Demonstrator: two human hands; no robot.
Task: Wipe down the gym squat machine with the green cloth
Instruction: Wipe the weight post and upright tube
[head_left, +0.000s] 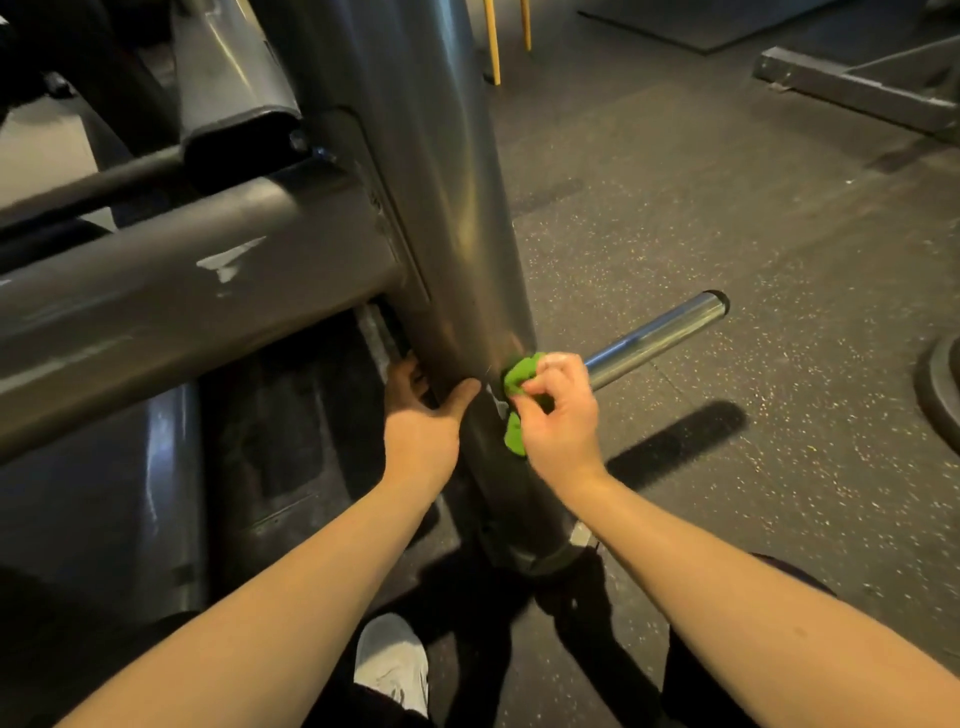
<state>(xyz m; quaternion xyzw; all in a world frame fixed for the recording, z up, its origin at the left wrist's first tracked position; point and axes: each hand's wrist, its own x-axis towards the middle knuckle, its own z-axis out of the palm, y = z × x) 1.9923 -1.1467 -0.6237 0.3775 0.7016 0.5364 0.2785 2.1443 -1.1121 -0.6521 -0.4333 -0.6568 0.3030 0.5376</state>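
Observation:
The squat machine's thick grey upright post (441, 208) runs from the top of the view down to the floor at centre. My right hand (558, 410) grips the bunched green cloth (519, 376) and presses it against the post's lower right side, where a chrome peg (660, 338) sticks out. My left hand (423, 421) holds the post from the left at the same height, thumb on the front and fingers wrapped behind it.
A grey crossbar (156, 312) joins the post from the left. Speckled rubber floor (727, 234) spreads to the right, with another machine's base (857, 88) at top right and a dark weight plate (943, 384) at the right edge. My white shoe (392, 660) stands below the post.

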